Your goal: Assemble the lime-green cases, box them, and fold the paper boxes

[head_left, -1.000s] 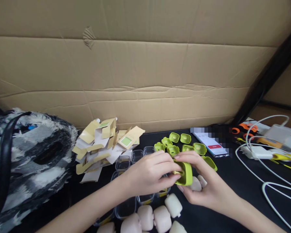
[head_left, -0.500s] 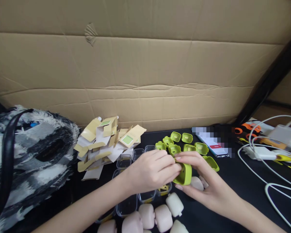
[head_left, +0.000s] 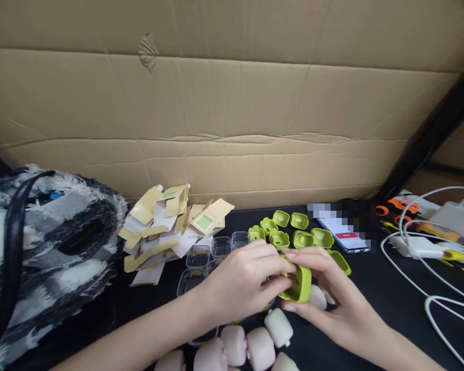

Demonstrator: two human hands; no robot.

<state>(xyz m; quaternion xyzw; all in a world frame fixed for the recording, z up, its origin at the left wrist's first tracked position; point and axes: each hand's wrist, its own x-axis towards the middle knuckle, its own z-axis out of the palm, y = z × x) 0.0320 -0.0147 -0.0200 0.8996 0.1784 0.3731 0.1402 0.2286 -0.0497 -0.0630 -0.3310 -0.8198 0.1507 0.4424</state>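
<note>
A lime-green hollow plastic case (head_left: 304,283) is tilted in front of me with its open side facing left. My right hand (head_left: 334,296) grips it between thumb and fingers. My left hand (head_left: 245,275) is bent toward it, fingertips pushed into the hollow; whatever they pinch there is hidden. Several similar green cases (head_left: 299,220) lie just behind. Below my hands sit pale pink rounded pieces (head_left: 260,348) and a cream one (head_left: 279,327). A greyish piece (head_left: 317,298) shows partly behind my right hand. Clear plastic tubs (head_left: 198,256) stand beyond my left forearm, some partly covered by it.
Flattened paper boxes (head_left: 166,232) are heaped at the back left, beside a shaggy black-and-white bag (head_left: 62,232). A phone (head_left: 344,232) lies at the back right. White cables (head_left: 429,299) and a charger (head_left: 417,246) occupy the right. Cardboard (head_left: 232,103) walls the back.
The green case has shifted slightly right and toward me in my right hand. My left fingers have moved to the right with it and reach inside the hollow.
</note>
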